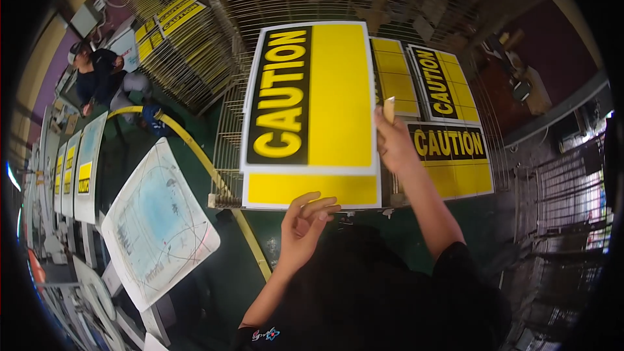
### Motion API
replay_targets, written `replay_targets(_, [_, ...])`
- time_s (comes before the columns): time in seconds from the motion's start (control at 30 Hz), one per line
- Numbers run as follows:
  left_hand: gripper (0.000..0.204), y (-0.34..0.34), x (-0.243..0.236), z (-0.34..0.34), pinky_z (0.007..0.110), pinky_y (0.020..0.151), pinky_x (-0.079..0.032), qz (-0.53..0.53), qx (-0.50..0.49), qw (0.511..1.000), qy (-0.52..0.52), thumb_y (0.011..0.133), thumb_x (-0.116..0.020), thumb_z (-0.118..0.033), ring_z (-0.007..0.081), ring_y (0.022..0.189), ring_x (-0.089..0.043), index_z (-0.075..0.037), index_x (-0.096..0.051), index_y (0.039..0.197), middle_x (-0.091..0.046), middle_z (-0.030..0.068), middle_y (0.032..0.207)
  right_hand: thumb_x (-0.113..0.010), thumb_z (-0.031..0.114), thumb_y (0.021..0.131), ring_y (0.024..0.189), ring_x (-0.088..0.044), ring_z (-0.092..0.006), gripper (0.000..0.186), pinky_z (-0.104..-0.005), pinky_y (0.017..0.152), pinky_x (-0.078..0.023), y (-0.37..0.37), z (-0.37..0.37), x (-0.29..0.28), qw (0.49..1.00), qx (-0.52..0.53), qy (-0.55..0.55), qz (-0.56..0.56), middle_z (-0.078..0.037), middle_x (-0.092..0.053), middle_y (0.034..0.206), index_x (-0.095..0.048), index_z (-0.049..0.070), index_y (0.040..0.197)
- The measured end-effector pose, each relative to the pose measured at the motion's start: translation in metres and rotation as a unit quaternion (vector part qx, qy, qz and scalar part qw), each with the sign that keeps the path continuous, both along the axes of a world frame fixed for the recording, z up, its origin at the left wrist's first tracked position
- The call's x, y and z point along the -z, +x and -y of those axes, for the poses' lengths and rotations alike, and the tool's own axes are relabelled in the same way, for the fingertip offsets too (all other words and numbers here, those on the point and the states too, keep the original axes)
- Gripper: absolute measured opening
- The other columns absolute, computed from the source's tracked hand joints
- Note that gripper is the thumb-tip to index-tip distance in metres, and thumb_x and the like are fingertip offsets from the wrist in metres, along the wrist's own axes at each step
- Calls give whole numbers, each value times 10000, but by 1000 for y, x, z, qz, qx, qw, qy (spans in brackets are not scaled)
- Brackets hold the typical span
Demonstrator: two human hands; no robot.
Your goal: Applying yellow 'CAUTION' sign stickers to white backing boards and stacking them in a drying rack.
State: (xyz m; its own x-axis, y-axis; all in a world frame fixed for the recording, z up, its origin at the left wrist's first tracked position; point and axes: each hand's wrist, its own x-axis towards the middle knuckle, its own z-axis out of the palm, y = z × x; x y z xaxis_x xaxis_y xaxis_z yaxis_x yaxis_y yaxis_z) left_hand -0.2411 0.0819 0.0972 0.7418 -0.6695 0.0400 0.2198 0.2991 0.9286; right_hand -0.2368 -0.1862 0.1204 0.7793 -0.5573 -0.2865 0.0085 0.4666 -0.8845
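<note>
yellow-and-black sign sheet is ahead of the left hand, which is half open, fingers loosely curled, and beside the right hand, which pinches a small tan piece.

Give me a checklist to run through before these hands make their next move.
1. Top sign lined up with the lower sign: not ok; the lower one's yellow end sticks out on the near side.
2. Left hand empty: ok; nothing shows in it, by the lower sign's near edge.
3. Right hand empty: not ok; a small tan piece is at its fingers.
4. Co-worker clear of both signs: ok; off to the left.
5. Ink dry: cannot tell.
</note>
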Motion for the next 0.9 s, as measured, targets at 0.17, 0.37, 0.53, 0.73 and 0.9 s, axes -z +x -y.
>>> replay_targets(0.17, [325, -11, 11, 21, 347, 892, -507, -19, 74, 997, 33, 995, -517, -9, 286, 1107, -645, -21, -453, 1314, -637, 208, 1214, -612, 330, 982, 426, -329, -27, 201, -213, 383, -240, 2, 136, 51, 997, 73, -14, -33, 84, -448, 604, -593, 130, 983])
replay_targets(0.37, [311, -13, 23, 15, 297, 887, -494, -45, 42, 995, 82, 986, -531, 0, 222, 1096, -646, -28, -473, 1290, -645, 165, 1211, -609, 302, 985, 385, -326, -50, 178, -222, 369, -232, 17, 252, 103, 996, 27, -23, -79, 61, -462, 559, -570, 130, 969])
replay_targets(0.53, [308, -11, 23, 11, 295, 877, -495, -49, 9, 993, 103, 985, -538, -9, 221, 1085, -649, -24, -476, 1286, -647, 161, 1209, -623, 244, 979, 387, -279, -45, 159, -233, 360, -224, 24, 285, 109, 993, 51, -23, -100, 67, -405, 555, -596, 89, 1003])
replay_targets(0.73, [308, -9, 25, 12, 291, 870, -495, -55, -2, 993, 105, 982, -545, -11, 215, 1071, -653, -22, -477, 1283, -651, 155, 1203, -608, 242, 988, 391, -284, -43, 126, -224, 360, -220, 23, 298, 108, 994, 4, -5, -110, 71, -404, 563, -578, 123, 1015])
replay_targets(0.9, [304, -7, 23, 12, 293, 875, -497, -55, 1, 993, 105, 981, -548, -11, 210, 1070, -652, -20, -479, 1277, -651, 153, 1204, -583, 255, 1003, 382, -265, -39, 131, -220, 357, -211, 30, 296, 102, 991, 14, 16, -134, 71, -410, 563, -568, 126, 985])
